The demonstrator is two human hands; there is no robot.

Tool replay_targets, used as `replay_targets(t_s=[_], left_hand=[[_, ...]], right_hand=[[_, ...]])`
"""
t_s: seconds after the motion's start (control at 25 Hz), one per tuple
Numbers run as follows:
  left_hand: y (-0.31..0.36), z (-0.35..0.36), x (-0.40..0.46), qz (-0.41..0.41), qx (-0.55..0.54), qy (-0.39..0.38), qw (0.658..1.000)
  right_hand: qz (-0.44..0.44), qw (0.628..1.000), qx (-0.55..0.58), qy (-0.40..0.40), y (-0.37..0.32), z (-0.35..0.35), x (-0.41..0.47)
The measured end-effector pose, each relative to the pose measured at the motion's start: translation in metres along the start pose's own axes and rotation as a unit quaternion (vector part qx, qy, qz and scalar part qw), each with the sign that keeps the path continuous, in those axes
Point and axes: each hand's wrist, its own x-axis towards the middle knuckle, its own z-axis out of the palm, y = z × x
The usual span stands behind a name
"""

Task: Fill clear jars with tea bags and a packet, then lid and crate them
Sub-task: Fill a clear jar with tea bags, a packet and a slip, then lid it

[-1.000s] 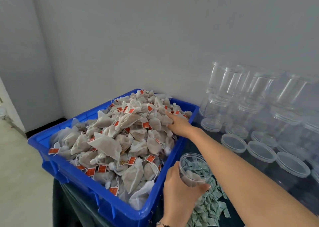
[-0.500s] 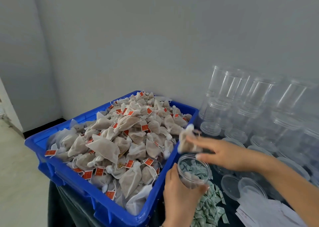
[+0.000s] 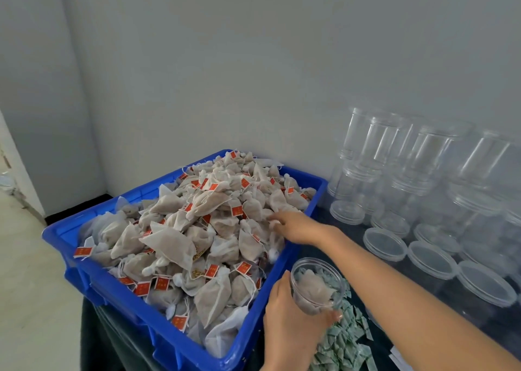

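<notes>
Visibility is limited at several points — the heaped tea bags (image 3: 197, 229) are too many and too overlapped to count, and the blue crate (image 3: 146, 317) is cut off at the lower edge. One crate is present, left of centre. Left hand (image 3: 290, 322) curls round one clear jar (image 3: 317, 286), held beside the crate's right wall; the jar is transparent, lidless, with one pale tea bag inside. Right hand (image 3: 296, 225) reaches onto the pile, fingers extended and blurred — any grasp cannot be confirmed. Green packets (image 3: 342, 348) lie below the jar, uncountable. Empty jars (image 3: 417, 159) and lids (image 3: 384, 243) stand right, outlines indistinct.
</notes>
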Motion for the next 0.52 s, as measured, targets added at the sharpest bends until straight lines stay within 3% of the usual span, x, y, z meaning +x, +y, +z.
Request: replay_targets(t_s=[0.12,0.28,0.4,0.48,0.52], left_hand=[[0.000,-0.001,0.004,-0.005,0.006,-0.018,1.000],[0.001,0.004,-0.001,-0.027,-0.022,-0.024,0.999],[0.003,0.006,-0.008,-0.016,-0.017,-0.008,1.000],[0.009,0.009,-0.014,-0.009,-0.014,-0.013,1.000],[0.013,0.010,-0.017,-0.007,-0.020,-0.013,1.000]], right_hand=[[0.024,0.997,0.058,0.051,0.005,0.008,0.009],[0.009,0.963,0.112,0.245,0.007,-0.018,-0.019],[-0.028,0.928,0.137,0.345,0.002,-0.043,-0.067],[-0.044,0.923,0.145,0.353,0.002,-0.050,-0.108],[-0.048,0.938,0.134,0.316,0.001,-0.051,-0.127]])
